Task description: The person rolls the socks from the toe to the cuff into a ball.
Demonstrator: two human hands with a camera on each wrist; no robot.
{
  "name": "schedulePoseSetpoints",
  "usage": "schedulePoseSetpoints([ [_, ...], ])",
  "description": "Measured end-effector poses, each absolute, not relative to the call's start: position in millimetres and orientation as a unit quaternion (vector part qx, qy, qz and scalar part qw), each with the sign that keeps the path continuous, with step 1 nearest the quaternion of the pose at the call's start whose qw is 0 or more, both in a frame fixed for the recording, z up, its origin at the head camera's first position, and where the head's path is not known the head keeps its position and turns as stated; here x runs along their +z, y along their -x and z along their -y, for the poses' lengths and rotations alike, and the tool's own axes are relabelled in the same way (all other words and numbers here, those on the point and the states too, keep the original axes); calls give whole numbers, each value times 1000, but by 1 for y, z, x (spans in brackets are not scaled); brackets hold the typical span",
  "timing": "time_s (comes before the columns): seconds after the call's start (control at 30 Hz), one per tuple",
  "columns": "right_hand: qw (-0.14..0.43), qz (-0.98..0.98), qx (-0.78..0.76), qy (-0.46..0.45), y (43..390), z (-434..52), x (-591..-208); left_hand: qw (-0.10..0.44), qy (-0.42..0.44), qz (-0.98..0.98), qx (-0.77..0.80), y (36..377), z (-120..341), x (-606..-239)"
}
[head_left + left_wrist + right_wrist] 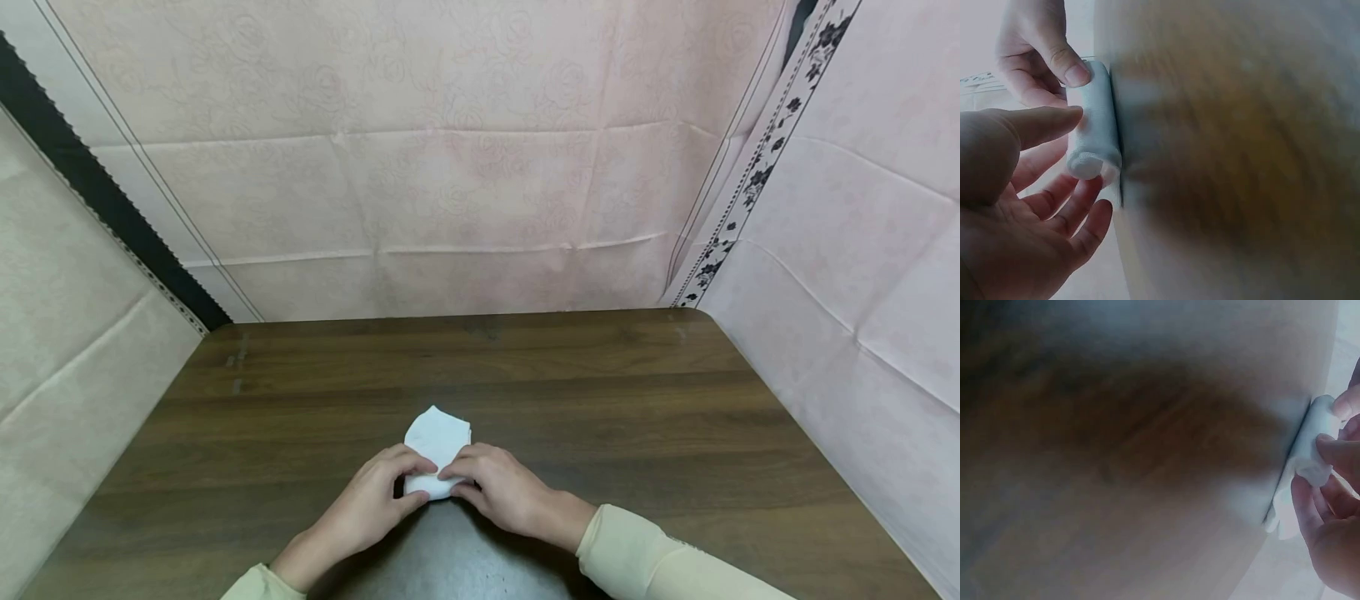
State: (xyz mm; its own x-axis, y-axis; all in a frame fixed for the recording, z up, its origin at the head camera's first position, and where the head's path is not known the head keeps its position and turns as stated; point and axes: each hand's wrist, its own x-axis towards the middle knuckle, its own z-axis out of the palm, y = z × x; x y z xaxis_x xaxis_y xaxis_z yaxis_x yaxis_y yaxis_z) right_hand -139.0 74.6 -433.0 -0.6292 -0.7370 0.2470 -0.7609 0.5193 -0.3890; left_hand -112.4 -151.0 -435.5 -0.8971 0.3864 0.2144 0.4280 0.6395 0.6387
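A small white cloth (437, 439) lies near the front middle of the dark wooden table (615, 400), its near end rolled up. My left hand (422, 481) pinches the roll's left end between thumb and curled fingers. My right hand (452, 482) pinches its right end. In the left wrist view the rolled cloth (1094, 125) stands against the table (1241, 156), with my left hand (1075, 159) around its lower end and my right hand's thumb (1069, 69) on its top. In the right wrist view my right hand (1319, 459) pinches the cloth (1313, 428).
Pink flower-patterned sheets (465, 167) hang as walls behind the table and on both sides. Cream sleeves (652, 558) cover both forearms. Bare wood runs left, right and behind the cloth.
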Motion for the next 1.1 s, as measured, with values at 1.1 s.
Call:
schedulePoseSetpoints([
  [1.1, 6, 893, 228, -387, 137, -75, -429, -9, 217, 913, -345, 116, 151, -431],
])
